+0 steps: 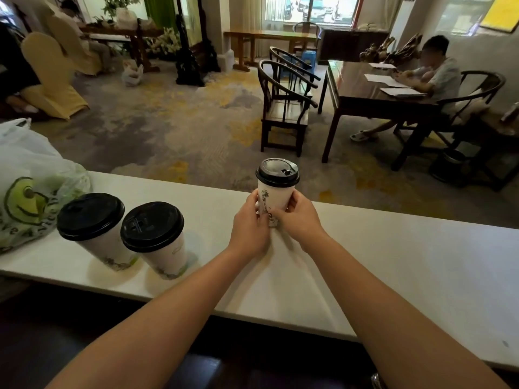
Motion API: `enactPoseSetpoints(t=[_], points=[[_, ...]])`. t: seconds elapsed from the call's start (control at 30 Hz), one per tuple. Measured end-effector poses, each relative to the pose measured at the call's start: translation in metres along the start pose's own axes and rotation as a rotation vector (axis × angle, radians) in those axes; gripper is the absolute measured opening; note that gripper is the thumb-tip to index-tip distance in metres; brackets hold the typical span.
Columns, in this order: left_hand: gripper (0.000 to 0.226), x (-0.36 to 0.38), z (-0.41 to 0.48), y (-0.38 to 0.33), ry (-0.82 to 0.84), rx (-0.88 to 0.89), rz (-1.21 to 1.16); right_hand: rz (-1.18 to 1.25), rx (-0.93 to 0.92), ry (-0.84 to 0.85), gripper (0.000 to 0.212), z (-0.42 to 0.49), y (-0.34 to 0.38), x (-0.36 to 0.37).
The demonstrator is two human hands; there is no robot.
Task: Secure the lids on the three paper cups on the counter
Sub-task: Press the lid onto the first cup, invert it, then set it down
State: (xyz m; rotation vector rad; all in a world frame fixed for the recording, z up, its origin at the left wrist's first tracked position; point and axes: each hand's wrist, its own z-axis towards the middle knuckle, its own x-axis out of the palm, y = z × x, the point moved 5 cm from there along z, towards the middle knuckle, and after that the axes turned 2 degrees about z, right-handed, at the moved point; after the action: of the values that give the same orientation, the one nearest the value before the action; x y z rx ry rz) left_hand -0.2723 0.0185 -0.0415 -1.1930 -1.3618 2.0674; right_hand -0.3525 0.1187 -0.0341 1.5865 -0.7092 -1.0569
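Note:
Three white paper cups with black lids stand on the white counter (pixel 393 262). The cup in the middle (pixel 274 196) stands upright near the far edge with its black lid (pixel 277 172) on top. My left hand (pixel 250 223) and my right hand (pixel 300 217) wrap its lower half from either side. Two more lidded cups stand to the left, side by side: the far-left cup (pixel 97 231) and the cup beside it (pixel 161 242).
A white plastic bag with green print (pixel 31 192) lies at the counter's left end, close to the far-left cup. Beyond the counter are a carpeted floor, dark wooden chairs (pixel 283 105) and a table with a seated person (pixel 441 80).

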Motion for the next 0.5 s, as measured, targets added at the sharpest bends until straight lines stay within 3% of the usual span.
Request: enactPoseSetpoints(t=[0.3, 0.43, 0.5], points=[[0.044, 0.01, -0.003, 0.014, 0.018, -0.045, 0.057, -0.063, 0.03, -0.011, 0.049, 0.0, -0.023, 0.003], [0.041, 0.004, -0.008, 0.004, 0.004, -0.08, 0.098, -0.094, 0.08, -0.022, 0.055, -0.004, -0.024, 0.003], [0.047, -0.001, -0.017, 0.001, 0.006, -0.185, 0.112, -0.131, 0.091, -0.129, 0.067, -0.016, -0.021, 0.0]])
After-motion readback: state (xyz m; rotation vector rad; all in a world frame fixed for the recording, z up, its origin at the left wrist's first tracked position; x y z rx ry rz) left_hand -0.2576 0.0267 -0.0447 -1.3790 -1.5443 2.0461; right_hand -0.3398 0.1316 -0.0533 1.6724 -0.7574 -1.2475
